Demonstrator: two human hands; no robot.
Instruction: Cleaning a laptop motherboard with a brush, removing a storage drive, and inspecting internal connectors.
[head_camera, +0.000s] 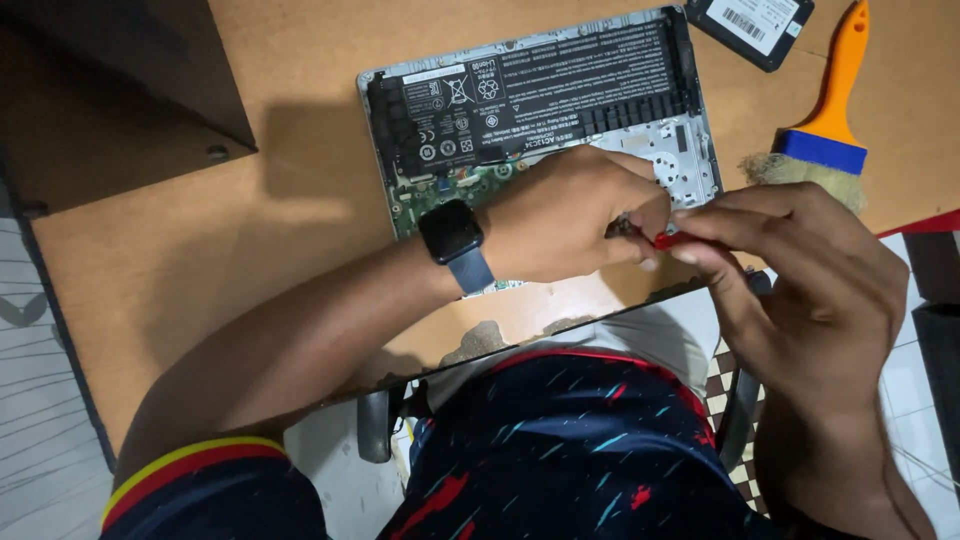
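An opened laptop (540, 90) lies bottom-up on a wooden table (200, 230), its black battery and green circuit board exposed. My left hand (570, 215), with a dark smartwatch (452, 240) on the wrist, rests over the laptop's near edge, fingers closed around the dark tip of a small tool. My right hand (800, 270) pinches the red handle of that small screwdriver (668, 240) just right of the left fingers. The part under the tip is hidden by my fingers.
A brush with an orange handle and blue ferrule (830, 110) lies at the right. A black flat drive with a white label (755, 25) sits at the top right. A dark panel (110, 90) covers the table's upper left. The table's chipped near edge meets my lap.
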